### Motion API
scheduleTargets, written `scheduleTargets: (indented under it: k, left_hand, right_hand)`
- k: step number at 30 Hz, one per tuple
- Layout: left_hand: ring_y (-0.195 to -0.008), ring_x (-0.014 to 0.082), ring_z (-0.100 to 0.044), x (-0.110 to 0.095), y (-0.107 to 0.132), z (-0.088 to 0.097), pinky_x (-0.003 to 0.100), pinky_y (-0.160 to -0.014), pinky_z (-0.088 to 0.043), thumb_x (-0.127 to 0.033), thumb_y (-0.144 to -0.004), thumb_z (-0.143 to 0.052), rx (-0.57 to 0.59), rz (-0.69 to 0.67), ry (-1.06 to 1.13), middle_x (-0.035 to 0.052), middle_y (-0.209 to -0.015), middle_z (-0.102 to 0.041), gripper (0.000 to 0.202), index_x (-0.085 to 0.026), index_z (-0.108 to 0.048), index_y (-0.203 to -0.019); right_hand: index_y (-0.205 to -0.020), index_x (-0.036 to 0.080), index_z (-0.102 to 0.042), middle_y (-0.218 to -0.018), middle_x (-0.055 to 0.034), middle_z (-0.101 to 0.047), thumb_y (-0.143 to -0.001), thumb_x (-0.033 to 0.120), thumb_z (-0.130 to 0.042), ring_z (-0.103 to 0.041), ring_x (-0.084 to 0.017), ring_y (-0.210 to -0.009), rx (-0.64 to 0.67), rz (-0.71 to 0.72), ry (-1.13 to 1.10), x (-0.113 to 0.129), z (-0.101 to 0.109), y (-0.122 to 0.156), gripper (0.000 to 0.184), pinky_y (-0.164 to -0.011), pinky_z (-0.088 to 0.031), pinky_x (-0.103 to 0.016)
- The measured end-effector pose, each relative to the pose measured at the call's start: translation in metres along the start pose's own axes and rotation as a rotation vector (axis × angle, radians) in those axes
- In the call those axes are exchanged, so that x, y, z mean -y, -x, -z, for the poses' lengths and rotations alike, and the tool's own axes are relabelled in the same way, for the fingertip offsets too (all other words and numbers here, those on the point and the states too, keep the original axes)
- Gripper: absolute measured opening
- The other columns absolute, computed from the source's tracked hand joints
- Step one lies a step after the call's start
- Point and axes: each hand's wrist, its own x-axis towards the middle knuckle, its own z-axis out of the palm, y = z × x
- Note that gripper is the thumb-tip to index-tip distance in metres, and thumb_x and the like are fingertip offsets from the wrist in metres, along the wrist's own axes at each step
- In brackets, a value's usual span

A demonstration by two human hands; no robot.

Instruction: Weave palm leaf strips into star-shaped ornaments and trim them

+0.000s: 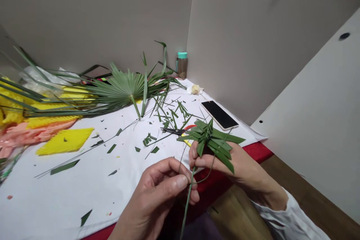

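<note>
My right hand (222, 163) is closed around the stem just under a woven palm-leaf piece (209, 137), whose cut green strips fan out to both sides. A thin green stem (186, 206) runs down from it towards the bottom of the view. My left hand (161, 189) pinches a thin fibre strand (208, 175) beside the stem; the strand loops across to the right hand. Behind the leaf piece lie scissors (174, 131) with dark blades and red-yellow handles, partly hidden by the leaves and my right hand.
A large fan palm leaf (123, 88) spreads across the back of the white-covered table (92, 187). Cut leaf scraps (168, 116) are scattered over it. A phone (219, 114), a bottle (182, 65) and yellow foam netting (66, 141) lie around. Grey walls stand behind and right.
</note>
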Motion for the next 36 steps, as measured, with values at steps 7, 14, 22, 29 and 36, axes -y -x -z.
scheduleTargets:
  k: [7, 14, 22, 29, 36]
  left_hand:
    - [-0.066, 0.0123, -0.061, 0.001, 0.000, 0.000, 0.023, -0.068, -0.042, -0.023, -0.077, -0.079, -0.042, -0.009, -0.014, 0.0024, -0.069, -0.069, 0.010, -0.017, -0.071, -0.076]
    - [-0.072, 0.0122, -0.061, 0.003, -0.002, 0.000, 0.022, -0.072, -0.047, -0.026, -0.082, -0.075, -0.109, -0.055, -0.038, 0.0013, -0.076, -0.068, 0.009, -0.017, -0.072, -0.079]
    - [-0.104, 0.0256, -0.067, -0.021, -0.020, -0.001, 0.034, -0.091, -0.053, -0.028, -0.088, -0.067, -0.240, -0.185, 0.120, 0.0127, -0.110, -0.075, 0.024, -0.013, -0.075, -0.105]
    - [-0.077, 0.0163, -0.065, -0.047, -0.028, -0.010, 0.028, -0.080, -0.053, -0.025, -0.084, -0.072, -0.073, -0.261, 0.147, 0.0048, -0.088, -0.071, 0.017, -0.013, -0.074, -0.096]
    - [-0.059, 0.0116, -0.062, -0.052, -0.023, -0.016, 0.023, -0.059, -0.051, -0.020, -0.061, -0.092, -0.104, -0.347, 0.226, -0.0008, -0.073, -0.071, 0.032, -0.014, -0.073, -0.085]
  right_hand:
    - [-0.085, 0.022, -0.070, -0.082, 0.0067, -0.067, -0.086, 0.021, -0.073, -0.060, -0.011, -0.079, -0.028, 0.052, 0.091, 0.005, -0.003, -0.002, 0.003, -0.076, -0.046, -0.020]
    - [-0.087, 0.020, -0.069, -0.086, 0.0039, -0.067, -0.086, 0.020, -0.073, -0.059, -0.011, -0.079, 0.010, 0.093, -0.038, 0.002, -0.004, -0.005, 0.005, -0.072, -0.046, -0.021]
    - [-0.091, 0.017, -0.066, -0.074, -0.0002, -0.069, -0.088, 0.029, -0.073, -0.063, -0.013, -0.069, 0.173, 0.096, -0.370, -0.005, -0.005, -0.021, 0.014, -0.065, -0.048, -0.023]
    - [-0.095, 0.013, -0.068, -0.068, -0.0007, -0.067, -0.082, 0.028, -0.074, -0.066, -0.013, -0.061, 0.407, 0.069, -0.607, -0.003, -0.012, -0.038, 0.021, -0.057, -0.047, -0.021]
    - [-0.098, 0.010, -0.070, -0.071, -0.0011, -0.065, -0.083, 0.024, -0.075, -0.066, -0.011, -0.058, 0.502, 0.057, -0.666, -0.001, -0.015, -0.035, 0.021, -0.055, -0.046, -0.020]
